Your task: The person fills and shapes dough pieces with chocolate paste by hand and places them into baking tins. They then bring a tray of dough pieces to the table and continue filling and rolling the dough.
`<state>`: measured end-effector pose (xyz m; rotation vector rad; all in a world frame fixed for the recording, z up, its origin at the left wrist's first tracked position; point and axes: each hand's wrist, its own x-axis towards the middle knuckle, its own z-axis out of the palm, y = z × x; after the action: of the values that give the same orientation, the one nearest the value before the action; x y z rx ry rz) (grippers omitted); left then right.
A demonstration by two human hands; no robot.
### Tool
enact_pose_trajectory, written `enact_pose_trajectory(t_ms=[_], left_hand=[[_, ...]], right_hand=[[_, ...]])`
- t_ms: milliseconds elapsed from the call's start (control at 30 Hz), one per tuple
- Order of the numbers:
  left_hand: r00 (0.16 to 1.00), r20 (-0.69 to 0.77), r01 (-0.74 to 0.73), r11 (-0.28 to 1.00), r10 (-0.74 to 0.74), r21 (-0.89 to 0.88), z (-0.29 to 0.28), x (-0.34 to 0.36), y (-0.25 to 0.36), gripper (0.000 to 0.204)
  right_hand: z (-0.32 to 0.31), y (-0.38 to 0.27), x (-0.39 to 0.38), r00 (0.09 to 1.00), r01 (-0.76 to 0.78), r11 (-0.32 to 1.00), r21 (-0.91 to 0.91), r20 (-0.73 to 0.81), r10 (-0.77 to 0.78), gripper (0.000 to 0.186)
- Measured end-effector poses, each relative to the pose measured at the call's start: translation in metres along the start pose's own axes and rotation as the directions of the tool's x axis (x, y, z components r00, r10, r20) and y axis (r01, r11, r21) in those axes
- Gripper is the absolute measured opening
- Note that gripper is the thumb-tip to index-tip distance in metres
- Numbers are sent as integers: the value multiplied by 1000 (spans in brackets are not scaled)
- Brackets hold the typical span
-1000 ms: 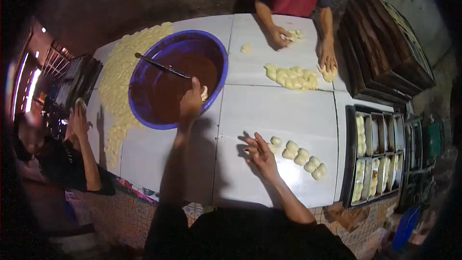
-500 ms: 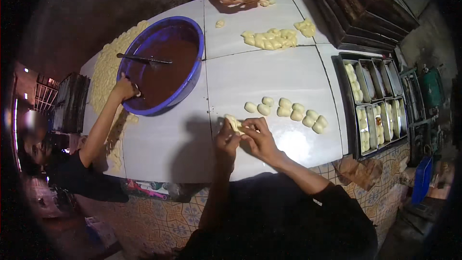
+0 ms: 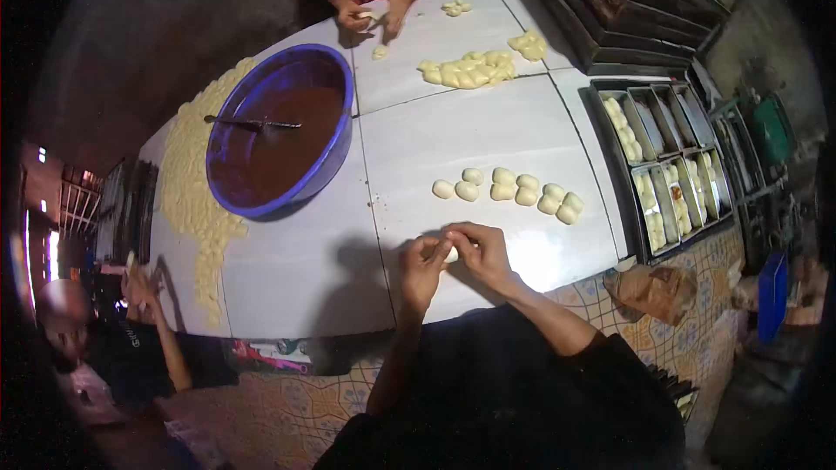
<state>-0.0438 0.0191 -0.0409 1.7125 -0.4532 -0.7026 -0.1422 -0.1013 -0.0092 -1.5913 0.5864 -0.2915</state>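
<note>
Close to the table's near edge, my left hand (image 3: 421, 277) and my right hand (image 3: 484, 259) meet, fingers curled together around a small piece of pale dough (image 3: 451, 254). Only a bit of that dough shows between the fingertips; the rest is hidden. Just beyond my hands, smooth dough balls (image 3: 526, 190) lie in a short row, mostly in touching pairs. One single ball (image 3: 443, 189) sits at the row's left end.
A blue basin (image 3: 345, 144) of brown filling holds a dark utensil (image 3: 252, 124). Many dough pieces (image 3: 187, 174) spread left of it, with a dough heap (image 3: 470, 70) farther off. Metal loaf tins (image 3: 666, 170) stand right. Co-workers' hands (image 3: 399, 4) are at the far edge and left.
The stretched dough in my hands is now mostly enclosed by my fingers. The left co-worker's hand has left the basin. The far co-worker's hands have shifted left, and a dough cluster lies apart from them.
</note>
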Motion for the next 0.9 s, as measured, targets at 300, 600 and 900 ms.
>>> enact_pose_trajectory(t_ms=[300, 600, 900], left_hand=[[931, -13, -358, 909, 364, -211, -29, 12, 7, 47], [956, 129, -288, 926, 263, 245, -28, 90, 30, 34], [514, 684, -836, 122, 517, 536, 18, 158, 23, 84]], right_hand=[[-7, -1, 43, 962, 88, 996, 8, 259, -87, 34], [-37, 20, 111, 931, 193, 906, -376, -221, -290, 35], [-160, 17, 21, 977, -9, 593, -805, -133, -166, 62]])
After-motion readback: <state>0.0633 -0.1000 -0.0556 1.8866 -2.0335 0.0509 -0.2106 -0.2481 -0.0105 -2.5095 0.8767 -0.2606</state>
